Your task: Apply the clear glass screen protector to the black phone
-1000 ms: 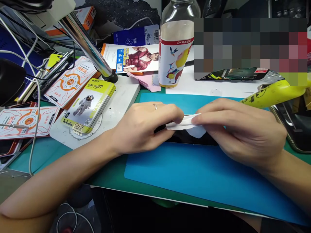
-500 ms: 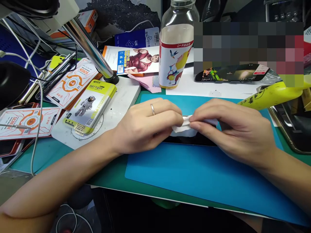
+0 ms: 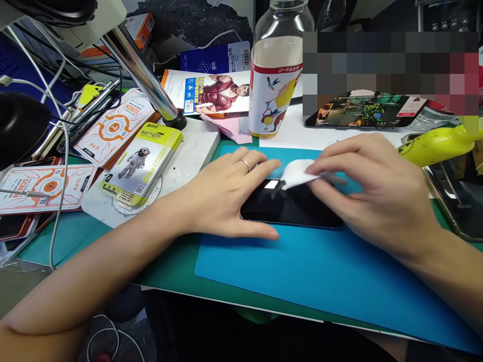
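Observation:
A black smartphone [image 3: 294, 208] lies screen up on the blue mat [image 3: 287, 266]. My left hand [image 3: 230, 196], with a ring on one finger, is spread around the phone's left end, thumb along the near side and fingers toward the far side. In my right hand [image 3: 377, 191] a white wipe [image 3: 298, 173] is pinched between thumb and fingers, just above the phone's far half. The phone's right end is partly hidden behind my right hand.
Behind the mat stands a clear bottle [image 3: 277, 75]. A yellow battery pack box [image 3: 141, 163] and screen boxes [image 3: 49, 186] lie left, by a metal stand post [image 3: 143, 75]. Right are a lit phone [image 3: 370, 110], a yellow tube [image 3: 437, 146] and another dark phone [image 3: 456, 206].
My left fingers have let go of the wipe and spread around the phone's left end. My right hand has lifted slightly with the wipe, baring more of the screen.

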Tool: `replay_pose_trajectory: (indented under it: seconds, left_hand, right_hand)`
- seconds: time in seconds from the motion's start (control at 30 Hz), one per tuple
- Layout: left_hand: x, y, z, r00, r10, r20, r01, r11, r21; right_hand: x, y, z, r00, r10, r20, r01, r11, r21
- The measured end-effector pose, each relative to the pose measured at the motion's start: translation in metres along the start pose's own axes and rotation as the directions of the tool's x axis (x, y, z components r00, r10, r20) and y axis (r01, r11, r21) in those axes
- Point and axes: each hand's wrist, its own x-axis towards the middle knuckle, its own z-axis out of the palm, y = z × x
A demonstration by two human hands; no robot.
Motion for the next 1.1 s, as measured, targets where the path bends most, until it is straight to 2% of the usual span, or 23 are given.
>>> replay_pose_trajectory:
  seconds: [0.07,0.17,0.33,0.47,0.63,0.8,0.97,1.1]
  left_hand:
    - [-0.0005,-0.0007,0.0001,0.997,-0.005,0.082,0.001,0.999,0.049]
    - [-0.0008,-0.0025,-0.0014,0.991,0.003,0.134,-0.017,0.995,0.100]
    - [0.0002,-0.0054,-0.0038,0.987,0.023,0.157,-0.041,0.993,0.110]
    - [0.0004,-0.0061,-0.0035,0.988,0.017,0.151,-0.033,0.994,0.105]
    - [-0.0017,-0.0083,-0.0016,0.994,0.038,0.103,-0.046,0.997,0.069]
    - [-0.0026,-0.0091,-0.0006,0.993,0.035,0.115,-0.041,0.998,0.054]
    - [-0.0023,-0.0087,-0.0018,0.992,0.034,0.123,-0.040,0.998,0.053]
    - [-0.0018,-0.0080,-0.0039,0.990,0.025,0.137,-0.033,0.998,0.055]
  right_hand:
    - [0.0003,-0.0004,0.0022,0.988,-0.126,0.092,0.123,0.992,0.033]
    - [0.0011,-0.0019,0.0017,0.944,-0.250,0.215,0.237,0.968,0.086]
    - [-0.0008,-0.0021,-0.0023,0.897,-0.368,0.246,0.336,0.927,0.164]
    - [-0.0033,-0.0009,-0.0013,0.866,-0.396,0.304,0.348,0.916,0.201]
    - [-0.0037,0.0002,-0.0038,0.877,-0.384,0.288,0.353,0.922,0.156]
    - [-0.0044,-0.0001,-0.0070,0.843,-0.433,0.320,0.380,0.899,0.217]
    - [-0.0038,0.0002,-0.0067,0.861,-0.422,0.283,0.390,0.906,0.162]
    - [-0.0041,-0.0023,-0.0062,0.846,-0.435,0.310,0.385,0.899,0.210]
